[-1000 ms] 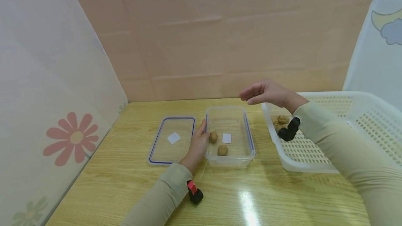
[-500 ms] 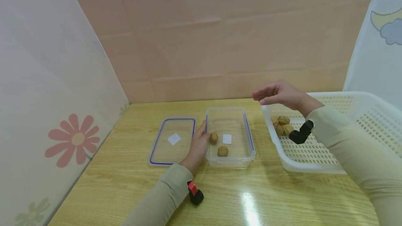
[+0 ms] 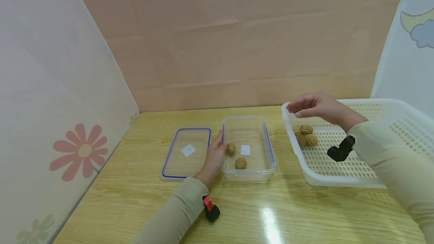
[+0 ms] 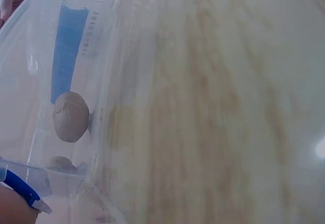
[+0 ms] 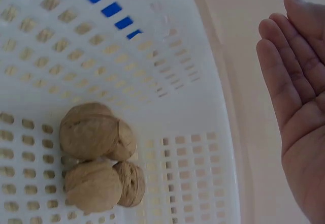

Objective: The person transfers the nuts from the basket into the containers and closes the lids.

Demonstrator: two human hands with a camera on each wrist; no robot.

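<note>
Walnuts [image 3: 306, 135] below empty right hand [image 3: 317, 106]

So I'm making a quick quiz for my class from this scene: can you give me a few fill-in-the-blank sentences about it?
1. The clear container holds ____ walnuts.
2. The right hand hovers above the white ____, holding nothing.
3. The left hand touches the container's left side, and to its left the ____ lies flat on the table.
4. More walnuts lie in the basket's ____ left corner.

Missing words: two; basket; lid; far
</note>
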